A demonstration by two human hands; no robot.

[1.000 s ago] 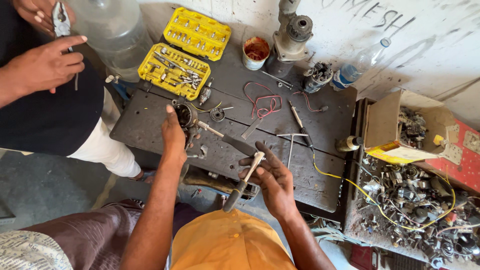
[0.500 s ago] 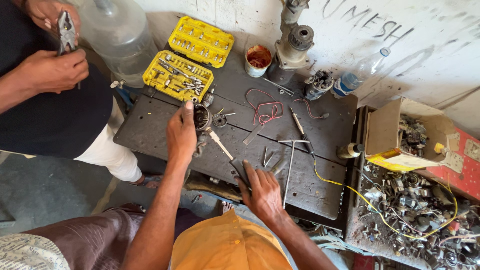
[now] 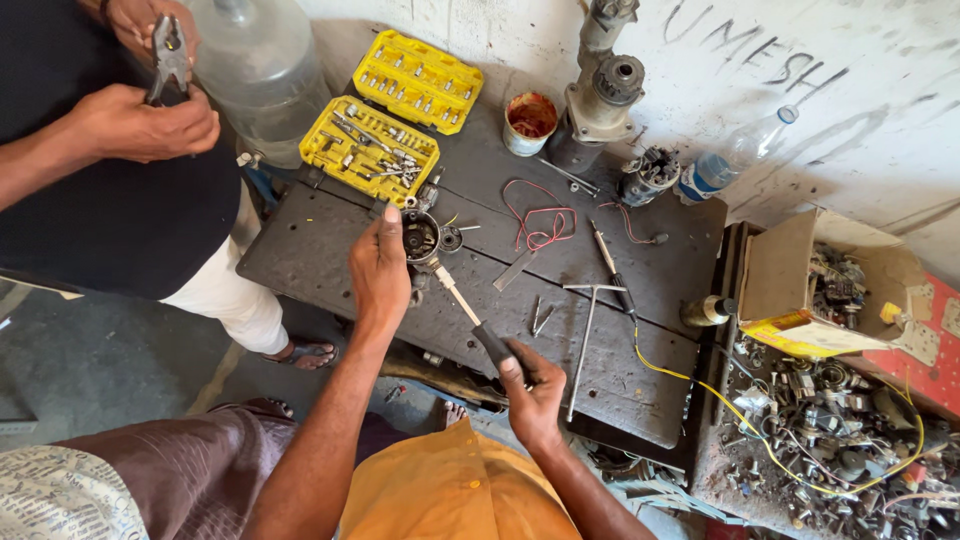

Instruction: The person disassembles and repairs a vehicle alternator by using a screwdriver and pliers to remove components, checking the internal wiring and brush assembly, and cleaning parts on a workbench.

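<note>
Repair work at a dark, worn table against a scrawled whitewashed wall.

The left hand clasps a round motor part lying on the table; the right hand has its fingers clenched on a screwdriver whose tip meets the part. A yellow socket set, loose wires and a box of scrap crowd around; the floor is grey concrete.

My left hand and right hand bare, no rings or gloves. Forearms unsleeved. Below them, an orange garment, probably my shirt; view too close to tell.
</note>
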